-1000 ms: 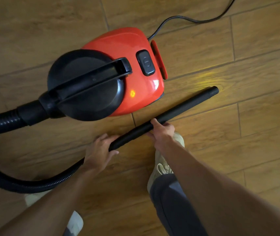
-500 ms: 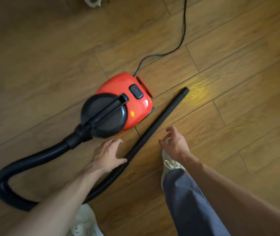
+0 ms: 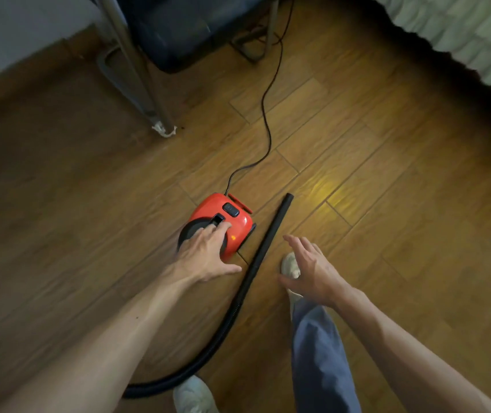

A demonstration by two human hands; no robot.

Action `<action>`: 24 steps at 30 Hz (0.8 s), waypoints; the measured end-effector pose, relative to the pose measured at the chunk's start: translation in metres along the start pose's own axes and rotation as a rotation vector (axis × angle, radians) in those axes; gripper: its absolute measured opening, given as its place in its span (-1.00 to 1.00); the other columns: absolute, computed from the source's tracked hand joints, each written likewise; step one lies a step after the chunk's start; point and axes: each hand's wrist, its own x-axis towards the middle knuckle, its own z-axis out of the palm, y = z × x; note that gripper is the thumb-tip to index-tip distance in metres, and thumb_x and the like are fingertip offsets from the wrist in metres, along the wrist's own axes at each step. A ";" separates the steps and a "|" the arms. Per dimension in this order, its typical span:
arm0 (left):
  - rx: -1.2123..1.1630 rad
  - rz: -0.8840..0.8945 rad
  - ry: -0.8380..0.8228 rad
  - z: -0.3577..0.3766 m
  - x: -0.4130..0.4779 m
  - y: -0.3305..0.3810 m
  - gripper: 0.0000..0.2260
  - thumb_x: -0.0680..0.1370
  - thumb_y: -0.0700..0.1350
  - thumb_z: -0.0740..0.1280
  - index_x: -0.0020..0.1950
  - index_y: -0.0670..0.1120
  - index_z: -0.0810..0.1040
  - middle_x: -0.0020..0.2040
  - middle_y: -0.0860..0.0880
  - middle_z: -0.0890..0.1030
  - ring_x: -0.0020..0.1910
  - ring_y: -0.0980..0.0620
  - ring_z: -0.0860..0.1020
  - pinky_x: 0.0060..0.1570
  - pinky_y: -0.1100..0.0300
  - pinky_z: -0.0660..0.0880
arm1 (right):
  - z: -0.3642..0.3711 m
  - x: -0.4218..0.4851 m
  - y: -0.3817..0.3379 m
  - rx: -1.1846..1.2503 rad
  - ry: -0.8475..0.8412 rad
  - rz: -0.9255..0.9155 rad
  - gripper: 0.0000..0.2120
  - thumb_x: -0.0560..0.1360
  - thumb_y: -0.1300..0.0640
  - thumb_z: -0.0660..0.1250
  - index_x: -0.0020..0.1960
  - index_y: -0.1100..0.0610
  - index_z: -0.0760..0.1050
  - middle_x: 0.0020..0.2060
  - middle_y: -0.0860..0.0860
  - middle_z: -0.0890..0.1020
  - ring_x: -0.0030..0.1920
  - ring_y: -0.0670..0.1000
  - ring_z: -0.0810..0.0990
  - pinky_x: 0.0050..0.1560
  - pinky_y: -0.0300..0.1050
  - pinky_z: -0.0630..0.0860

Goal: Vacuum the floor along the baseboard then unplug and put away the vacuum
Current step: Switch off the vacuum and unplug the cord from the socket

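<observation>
Vacuum (image 3: 239, 225) sits on the floor dead ahead. Left hand (image 3: 205, 253) is spread over its handle (image 3: 217, 219), no grip, contact unclear. Right hand (image 3: 312, 272) is open and empty, just right of the wand (image 3: 271, 234). Wand lies between the hands, axis running away-right. Cord (image 3: 265, 129) trails forward.

Wood floor (image 3: 402, 293), metal-legged chair (image 3: 178, 34).

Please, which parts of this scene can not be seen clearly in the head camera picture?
All in the head view:
1. Plug of the thin black power cord: cut off at the top edge, beside the dark chair.
2. Black handle of the red canister vacuum: left hand mostly covers it.
3. Joint between black ribbed hose and vacuum: behind left hand and forearm.
4. Marks on the black switch: too small.
</observation>
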 end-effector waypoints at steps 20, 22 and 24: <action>0.082 0.045 0.202 -0.256 -0.075 0.216 -0.10 0.30 0.29 0.51 0.52 0.09 0.17 0.27 0.00 0.44 0.30 -0.05 0.40 0.27 -0.04 0.46 | -0.321 -0.141 -0.029 -0.012 0.318 -0.123 -0.18 0.51 -0.15 0.37 0.58 0.05 0.02 0.33 -0.01 0.35 0.32 0.04 0.35 0.22 -0.07 0.46; 0.102 0.063 0.234 -0.281 -0.061 0.248 -0.11 0.32 0.27 0.51 0.52 0.08 0.18 0.26 0.00 0.45 0.28 -0.03 0.41 0.23 -0.03 0.48 | -0.362 -0.140 -0.020 -0.025 0.346 -0.135 -0.19 0.51 -0.15 0.37 0.58 0.05 0.02 0.32 -0.02 0.35 0.30 0.03 0.35 0.20 -0.11 0.45; 0.138 0.082 0.269 -0.303 -0.048 0.279 -0.13 0.33 0.28 0.50 0.53 0.08 0.17 0.26 0.01 0.46 0.26 0.00 0.42 0.18 0.01 0.51 | -0.400 -0.135 -0.009 -0.046 0.359 -0.146 -0.18 0.51 -0.15 0.37 0.59 0.04 0.01 0.31 -0.03 0.35 0.28 0.02 0.35 0.16 -0.14 0.46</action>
